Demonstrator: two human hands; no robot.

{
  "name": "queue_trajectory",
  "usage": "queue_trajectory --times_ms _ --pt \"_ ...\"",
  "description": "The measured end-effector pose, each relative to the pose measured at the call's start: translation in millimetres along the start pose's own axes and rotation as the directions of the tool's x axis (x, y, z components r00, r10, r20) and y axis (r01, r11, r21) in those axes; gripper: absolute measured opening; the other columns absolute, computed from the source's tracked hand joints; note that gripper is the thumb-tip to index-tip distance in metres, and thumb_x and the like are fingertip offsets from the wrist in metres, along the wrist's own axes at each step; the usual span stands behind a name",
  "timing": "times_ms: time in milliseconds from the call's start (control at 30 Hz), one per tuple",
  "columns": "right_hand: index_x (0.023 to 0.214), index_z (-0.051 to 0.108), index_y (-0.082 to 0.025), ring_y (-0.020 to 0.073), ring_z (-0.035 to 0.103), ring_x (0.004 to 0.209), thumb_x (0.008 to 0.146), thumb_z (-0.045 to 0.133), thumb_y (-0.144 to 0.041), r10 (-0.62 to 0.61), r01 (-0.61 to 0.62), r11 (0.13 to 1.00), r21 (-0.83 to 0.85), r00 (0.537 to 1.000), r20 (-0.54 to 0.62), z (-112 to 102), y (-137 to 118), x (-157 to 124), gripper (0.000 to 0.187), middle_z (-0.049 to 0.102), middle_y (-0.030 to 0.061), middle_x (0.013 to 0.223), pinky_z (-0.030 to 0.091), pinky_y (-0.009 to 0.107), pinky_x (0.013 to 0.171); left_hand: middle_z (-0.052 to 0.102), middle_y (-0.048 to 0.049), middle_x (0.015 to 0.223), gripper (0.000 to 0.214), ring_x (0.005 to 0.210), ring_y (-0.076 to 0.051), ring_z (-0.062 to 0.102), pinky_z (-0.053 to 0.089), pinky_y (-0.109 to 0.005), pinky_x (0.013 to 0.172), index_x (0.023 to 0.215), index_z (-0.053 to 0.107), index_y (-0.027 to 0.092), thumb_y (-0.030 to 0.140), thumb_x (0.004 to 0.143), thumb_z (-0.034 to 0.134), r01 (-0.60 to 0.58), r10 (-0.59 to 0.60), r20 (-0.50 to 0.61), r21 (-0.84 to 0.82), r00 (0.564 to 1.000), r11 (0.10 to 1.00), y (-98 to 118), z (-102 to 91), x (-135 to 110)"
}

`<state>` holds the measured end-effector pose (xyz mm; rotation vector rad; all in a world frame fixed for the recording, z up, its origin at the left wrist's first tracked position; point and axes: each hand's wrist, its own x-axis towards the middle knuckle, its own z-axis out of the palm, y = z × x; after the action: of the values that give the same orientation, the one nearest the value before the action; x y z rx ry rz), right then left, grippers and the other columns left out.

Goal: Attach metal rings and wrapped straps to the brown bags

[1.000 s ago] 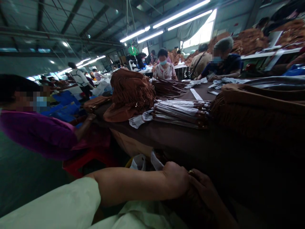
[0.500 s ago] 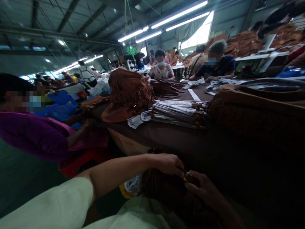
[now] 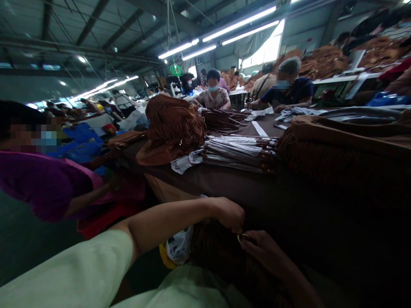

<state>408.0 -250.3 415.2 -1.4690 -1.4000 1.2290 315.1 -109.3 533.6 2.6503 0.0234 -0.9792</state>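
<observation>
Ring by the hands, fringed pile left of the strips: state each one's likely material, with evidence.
Ring: probably gold-toned metal, somewhat shiny, from its bright edge. Fringed pile: perhaps matte brown suede or imitation, from its dull surface and thin strands.

Fringed brown piece (image 3: 208, 246), near: outline lost in shadow. Left hand (image 3: 229, 213): fingertips curled out of sight. Fringed bag (image 3: 340, 133), right: cut by frame edge. Far-left workers (image 3: 123, 101): details too small to tell.
</observation>
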Motion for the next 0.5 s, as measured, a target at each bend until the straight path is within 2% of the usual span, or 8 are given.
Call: queue_trajectory --times_ms 100,200,233,333,400,500 --pt "0.056 0.057 -0.015 0.0080 0.026 0.052 0.074 0.061 -0.046 0.032 -0.046 0.992 0.118 0.993 0.116 -3 6 6 0.037 0.034 -0.0058 0.053 0.020 0.023 0.050 0.069 -0.0034 0.071 0.018 0.060 -0.012 0.055 0.037 -0.023 0.055 0.070 0.070 0.016 0.022 0.084 0.059 -0.030 0.030 0.000 -0.025 1.000 0.999 -2 4.6 -1" --pt "0.059 0.065 -0.014 0.0097 0.034 0.051 0.071 0.063 -0.052 0.037 -0.072 0.980 0.185 0.981 0.189 -9 8 6 0.040 0.042 -0.0036 0.052 0.027 0.023 0.051 0.071 -0.0032 0.082 0.020 0.066 -0.013 0.057 0.035 -0.023 0.053 0.077 0.070 0.019 0.031 0.086 0.056 -0.014 0.014 -0.072 -0.001 0.997 1.000 -4 4.9 -2" --pt "0.064 0.067 -0.015 0.0108 0.039 0.054 0.073 0.061 -0.053 0.044 -0.080 0.975 0.206 0.984 0.174 -10 8 5 0.040 0.046 -0.0023 0.055 0.030 0.024 0.053 0.071 -0.0035 0.085 0.021 0.068 -0.013 0.058 0.034 -0.023 0.052 0.080 0.070 0.020 0.033 0.087 0.055 0.004 -0.002 -0.100 0.016 0.995 1.000 -4 3.7 -4" --pt "0.073 0.068 -0.016 0.0121 0.044 0.059 0.077 0.060 -0.052 0.066 -0.067 0.963 0.260 0.998 0.013 -12 9 0 0.038 0.054 -0.0005 0.064 0.034 0.023 0.056 0.071 -0.0036 0.094 0.024 0.075 -0.015 0.062 0.034 -0.023 0.052 0.089 0.071 0.022 0.037 0.087 0.052 0.074 -0.064 -0.158 0.062 0.985 0.995 -1 -2.4 -10" --pt "0.067 0.065 -0.015 0.0112 0.042 0.057 0.077 0.061 -0.051 0.063 -0.042 0.961 0.273 0.996 -0.066 -9 10 -1 0.038 0.051 -0.0012 0.061 0.033 0.023 0.055 0.071 -0.0045 0.098 0.026 0.081 -0.016 0.064 0.037 -0.022 0.054 0.094 0.070 0.023 0.039 0.088 0.050 0.109 -0.094 -0.164 0.082 0.982 0.991 2 -5.2 -13" --pt "0.060 0.060 -0.014 0.0101 0.037 0.053 0.078 0.059 -0.049 0.064 -0.032 0.964 0.266 0.992 -0.112 -3 12 3 0.039 0.046 -0.0027 0.056 0.028 0.024 0.052 0.071 -0.0092 0.096 0.029 0.083 -0.019 0.066 0.043 -0.023 0.058 0.092 0.070 0.019 0.036 0.089 0.047 0.198 -0.177 -0.169 0.115 0.970 0.973 10 0.4 -9"
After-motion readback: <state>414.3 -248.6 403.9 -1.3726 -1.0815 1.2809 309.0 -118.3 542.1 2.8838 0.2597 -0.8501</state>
